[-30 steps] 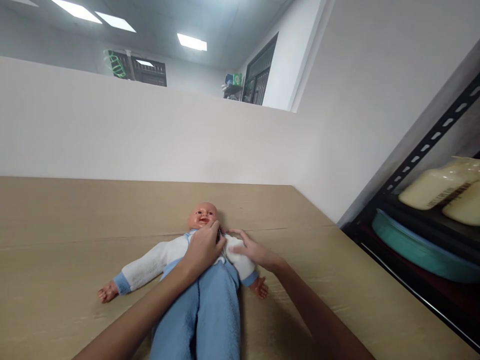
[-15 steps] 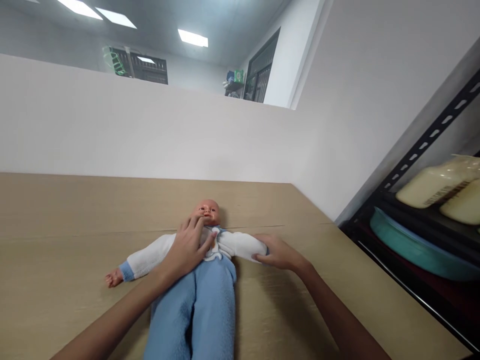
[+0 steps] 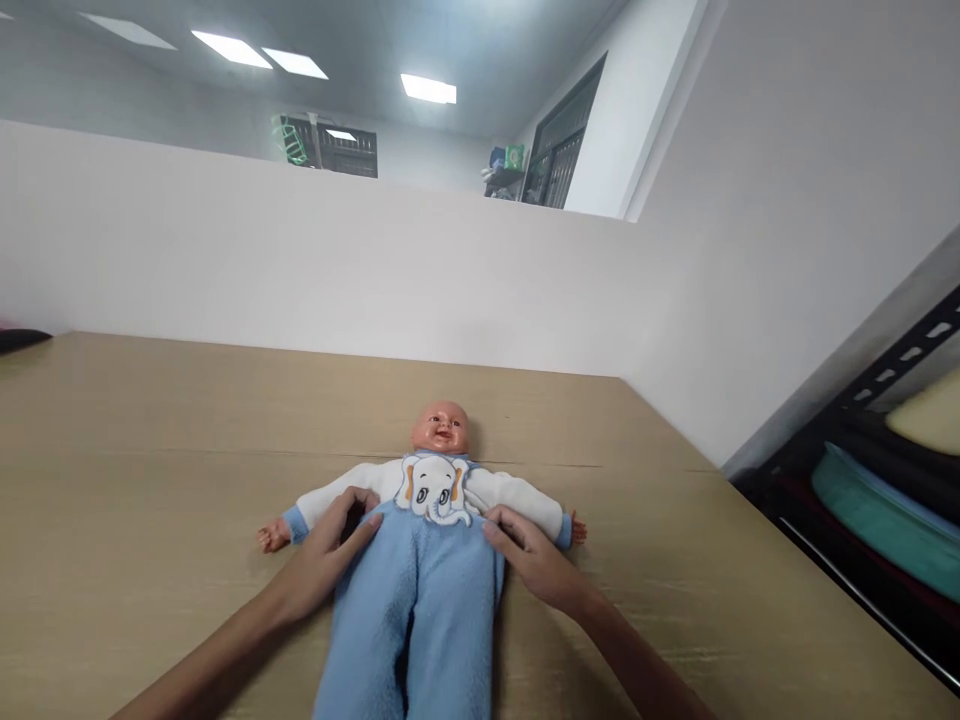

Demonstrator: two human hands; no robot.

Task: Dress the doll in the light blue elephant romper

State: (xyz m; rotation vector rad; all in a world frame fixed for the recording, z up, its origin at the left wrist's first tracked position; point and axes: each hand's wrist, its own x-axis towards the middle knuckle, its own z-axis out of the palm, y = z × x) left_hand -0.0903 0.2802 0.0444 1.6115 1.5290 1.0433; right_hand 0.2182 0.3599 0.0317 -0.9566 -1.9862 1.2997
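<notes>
A baby doll [image 3: 441, 428] lies on its back on the wooden tabletop [image 3: 187, 510], head toward the wall and arms spread. It wears a romper [image 3: 420, 570] with blue legs, white sleeves, blue cuffs and an elephant face on the chest. My left hand [image 3: 334, 540] grips the romper at the waist on the left, thumb on top and fingers curled beneath. On the opposite side, my right hand [image 3: 529, 550] pinches the cloth just below the elephant. Both doll hands stick out of the cuffs. The feet are out of view.
A white wall [image 3: 337, 270] rises behind the table, with an opening onto a lit room. On the right stands a black metal rack [image 3: 892, 370] holding a turquoise basin [image 3: 892, 520] and a cream-coloured item [image 3: 930, 415]. Something dark [image 3: 22, 340] shows at the far left edge.
My left hand has moved down from the doll's chest to its waist. My right hand has left the sleeve end for the waist. The doll's hand and the elephant are now uncovered.
</notes>
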